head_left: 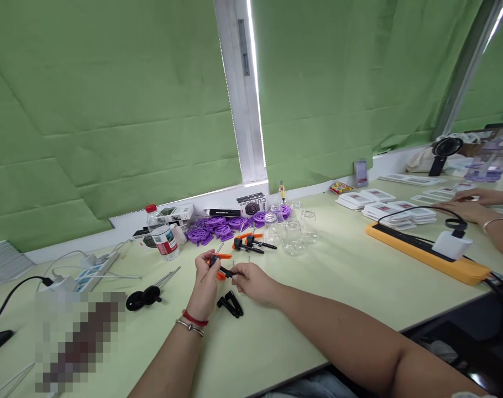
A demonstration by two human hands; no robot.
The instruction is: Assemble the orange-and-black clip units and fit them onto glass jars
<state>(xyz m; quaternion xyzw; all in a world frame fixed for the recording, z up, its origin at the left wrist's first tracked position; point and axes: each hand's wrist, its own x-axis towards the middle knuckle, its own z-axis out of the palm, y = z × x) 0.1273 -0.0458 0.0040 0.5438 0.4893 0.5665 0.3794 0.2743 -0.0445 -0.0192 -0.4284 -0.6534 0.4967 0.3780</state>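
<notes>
We held a small black-and-orange tool (220, 270) between both hands, just above the table (318, 309). Our left hand (205, 279) was closed around its orange end, and our right hand (253, 283) pinched its black end between the fingertips. Two loose black parts (230, 304) lay on the table just under our hands, with a black disc on a metal rod (146, 296) off to the left. Behind the tool lay more black-and-orange tools (251, 243) of the same kind.

The containers stood further back. A cluster of clear glass jars (293, 235) sat mouth up, and we could see straight through them to the table. A plastic water bottle (163, 236) with a red cap stood upright to the left of a heap of purple plastic discs (218, 226) — we could not tell how full it was. A small printed box (252, 205) stood against the window ledge.

On the right lay an orange power strip (404, 239) with a white charger (452, 244) plugged in, beside stacks of white cards (386, 210) — there a co-worker's hands (467, 205) rested flat.
</notes>
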